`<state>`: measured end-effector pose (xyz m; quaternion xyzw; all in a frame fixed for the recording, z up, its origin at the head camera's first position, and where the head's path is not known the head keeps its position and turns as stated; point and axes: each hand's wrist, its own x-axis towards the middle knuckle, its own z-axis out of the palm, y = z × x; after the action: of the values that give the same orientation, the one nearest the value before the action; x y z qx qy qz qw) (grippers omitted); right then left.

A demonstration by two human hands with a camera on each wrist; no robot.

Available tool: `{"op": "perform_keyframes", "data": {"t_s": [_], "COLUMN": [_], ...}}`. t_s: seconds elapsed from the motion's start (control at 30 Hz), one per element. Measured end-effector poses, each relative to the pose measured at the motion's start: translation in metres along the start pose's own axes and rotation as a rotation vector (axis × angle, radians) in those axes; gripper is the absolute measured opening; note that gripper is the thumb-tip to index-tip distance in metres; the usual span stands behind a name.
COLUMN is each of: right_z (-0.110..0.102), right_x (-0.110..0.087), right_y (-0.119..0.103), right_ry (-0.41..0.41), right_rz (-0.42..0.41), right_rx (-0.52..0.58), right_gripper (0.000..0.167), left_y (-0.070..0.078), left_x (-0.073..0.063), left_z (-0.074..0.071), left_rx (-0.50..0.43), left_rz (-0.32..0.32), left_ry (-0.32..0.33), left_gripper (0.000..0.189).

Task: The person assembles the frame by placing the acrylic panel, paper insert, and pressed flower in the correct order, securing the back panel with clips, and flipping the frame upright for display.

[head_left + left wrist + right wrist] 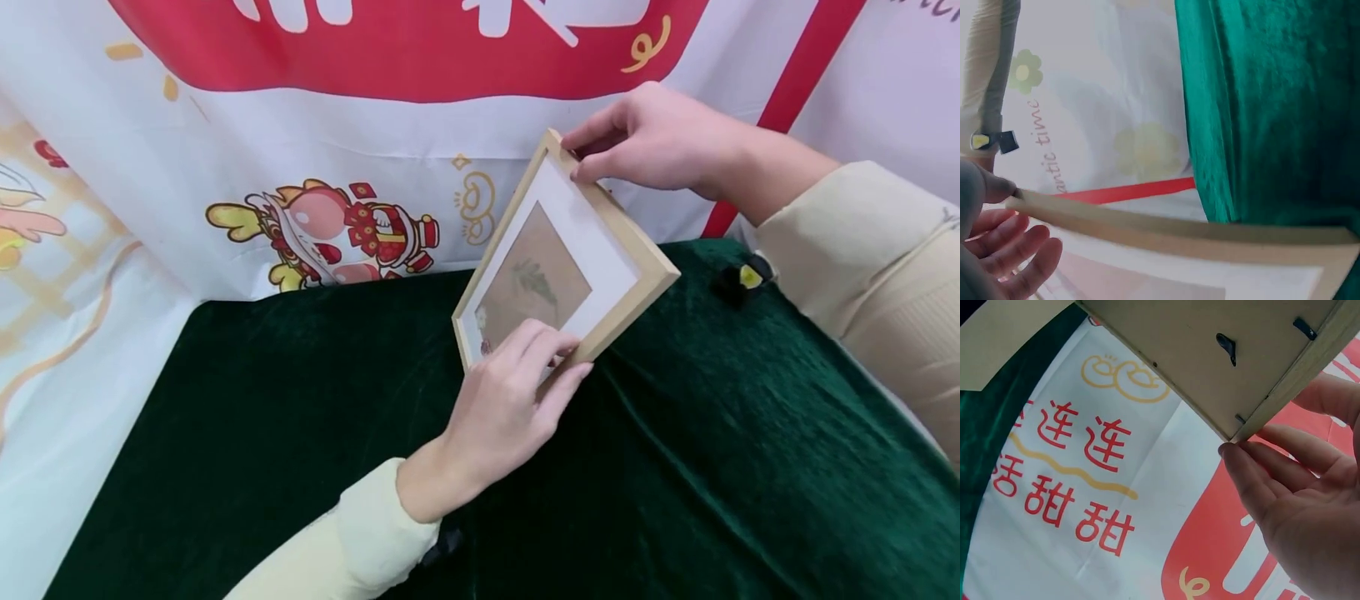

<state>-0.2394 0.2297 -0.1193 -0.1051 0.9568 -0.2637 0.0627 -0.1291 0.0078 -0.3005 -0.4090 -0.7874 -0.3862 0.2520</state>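
A light wooden picture frame (637,279) is held tilted on one corner over the dark green cloth. Inside it, a white mat (600,237) surrounds a brown picture (517,292) with a faint leafy sprig. My left hand (495,417) pinches the near lower corner, its fingers overlapping the picture's bottom. Up at the far corner, my right hand (667,142) grips the edge between thumb and fingers. The right wrist view shows the frame's brown backing board (1191,356) with a black hanger (1227,349) and small dark tabs, the fingertips right at its corner.
Dark green velvet cloth (300,425) covers the surface below, with folds on the right. A white printed cloth (397,137) with red areas and cartoon figures hangs behind. A small black and yellow device (750,275) sits by the right cuff.
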Motion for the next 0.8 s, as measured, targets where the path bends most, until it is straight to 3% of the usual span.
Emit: {"op": "perform_keyframes", "data": {"t_s": [0.17, 0.27, 0.4, 0.57, 0.7, 0.8], "right_z": [-0.003, -0.002, 0.009, 0.038, 0.057, 0.062], "right_x": [-0.014, -0.033, -0.068, -0.112, -0.126, -0.127], "right_y": [0.001, 0.006, 0.011, 0.008, 0.020, 0.041], "right_ry": [0.036, 0.113, 0.229, 0.379, 0.447, 0.458], "right_rz": [0.045, 0.057, 0.041, -0.009, -0.065, -0.110], "right_rx": [0.014, 0.027, 0.019, -0.070, -0.121, -0.100], "right_gripper": [0.065, 0.062, 0.055, 0.050, 0.046, 0.047], "left_y": [-0.019, -0.044, -0.083, -0.125, -0.148, -0.162], "left_x": [0.002, 0.007, 0.018, 0.029, 0.032, 0.033], "left_z": [-0.012, -0.018, -0.028, -0.034, -0.028, -0.021], "left_rx": [-0.025, -0.043, -0.092, -0.135, -0.172, -0.208], "left_rz": [-0.002, -0.068, -0.270, -0.542, -0.714, -0.795], "left_ry": [0.012, 0.053, 0.061, -0.045, -0.159, -0.211], "left_gripper": [0.018, 0.014, 0.018, 0.033, 0.046, 0.051]}}
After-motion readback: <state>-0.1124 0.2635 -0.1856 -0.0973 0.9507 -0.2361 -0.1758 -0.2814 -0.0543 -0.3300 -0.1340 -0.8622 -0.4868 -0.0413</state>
